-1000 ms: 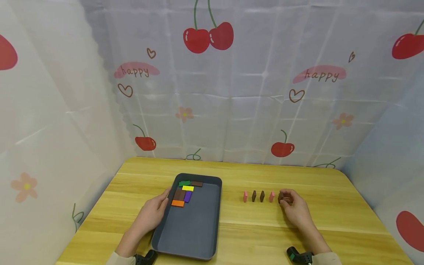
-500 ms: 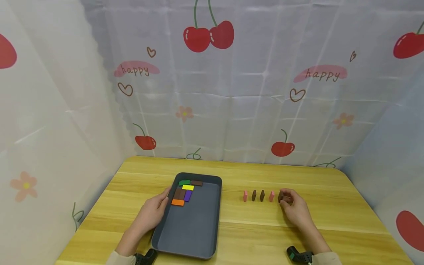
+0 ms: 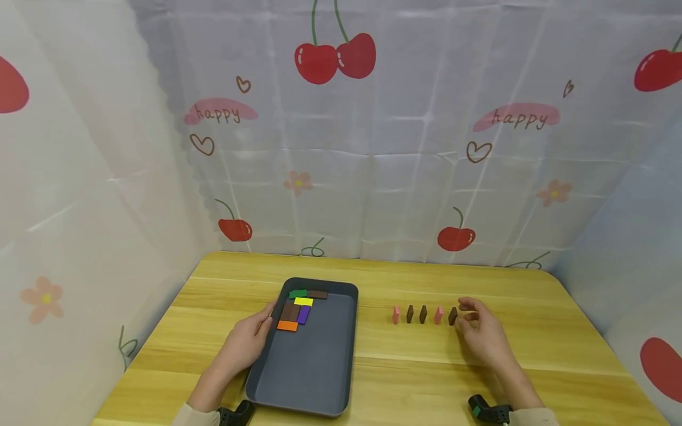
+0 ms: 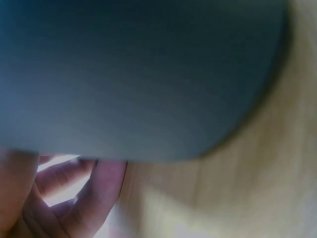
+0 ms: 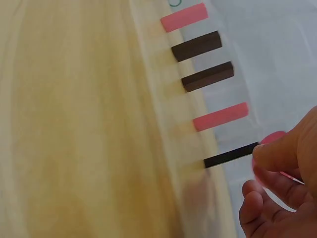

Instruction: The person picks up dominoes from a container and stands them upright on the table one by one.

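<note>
A row of upright dominoes stands on the table: a pink domino point(image 3: 396, 315) at the left end, two brown dominoes, another pink domino point(image 3: 438, 315) and a dark brown domino point(image 3: 453, 316) at the right end. My right hand point(image 3: 483, 332) is just right of that last domino, thumb and fingers parted. In the right wrist view the thumb overlaps the top of the dark domino point(image 5: 230, 155). At the left, my left hand point(image 3: 246, 338) grips the left side of a dark grey tray point(image 3: 306, 367). In the left wrist view its fingers point(image 4: 106, 186) show at the tray's edge.
Several flat dominoes lie in the tray's far left part, among them a green domino point(image 3: 298, 293), a yellow domino point(image 3: 303, 302), a purple domino point(image 3: 303, 315) and an orange domino point(image 3: 287, 326). A cherry-print curtain point(image 3: 373, 195) stands behind the wooden table point(image 3: 405, 378).
My right hand has let go of the dark brown domino and shifted slightly right, its fingers spreading. That domino stays upright. The left hand and the tray have not moved.
</note>
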`<state>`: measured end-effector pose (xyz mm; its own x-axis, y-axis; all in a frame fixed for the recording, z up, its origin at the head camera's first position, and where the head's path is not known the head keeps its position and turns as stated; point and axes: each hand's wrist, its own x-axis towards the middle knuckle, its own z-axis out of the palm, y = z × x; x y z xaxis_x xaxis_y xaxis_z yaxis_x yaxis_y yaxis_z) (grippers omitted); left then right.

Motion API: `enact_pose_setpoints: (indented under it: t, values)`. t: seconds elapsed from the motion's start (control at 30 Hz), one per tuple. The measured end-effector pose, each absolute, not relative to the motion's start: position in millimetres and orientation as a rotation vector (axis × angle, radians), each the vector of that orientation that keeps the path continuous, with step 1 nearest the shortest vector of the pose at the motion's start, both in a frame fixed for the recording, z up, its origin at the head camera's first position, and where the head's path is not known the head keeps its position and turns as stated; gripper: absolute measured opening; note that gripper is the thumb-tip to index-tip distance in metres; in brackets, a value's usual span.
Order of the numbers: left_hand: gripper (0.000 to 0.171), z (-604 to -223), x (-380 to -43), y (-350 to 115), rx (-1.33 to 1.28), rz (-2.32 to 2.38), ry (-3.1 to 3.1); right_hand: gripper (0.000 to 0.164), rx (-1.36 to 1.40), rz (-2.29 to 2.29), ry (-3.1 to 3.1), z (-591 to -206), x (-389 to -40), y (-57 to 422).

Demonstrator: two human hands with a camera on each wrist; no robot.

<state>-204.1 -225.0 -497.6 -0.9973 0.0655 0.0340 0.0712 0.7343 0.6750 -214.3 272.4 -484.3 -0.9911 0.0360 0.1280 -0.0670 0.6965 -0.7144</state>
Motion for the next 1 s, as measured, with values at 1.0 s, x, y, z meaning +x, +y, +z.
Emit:
enact_pose_setpoints:
  t: [1.0]
  values:
    - [0.049, -495.0, -198.4, -223.5, -0.165, -1.084, -2.887, 0.036, 0.408, 1.248, -2.693, -437.8, -203.9, 156.7]
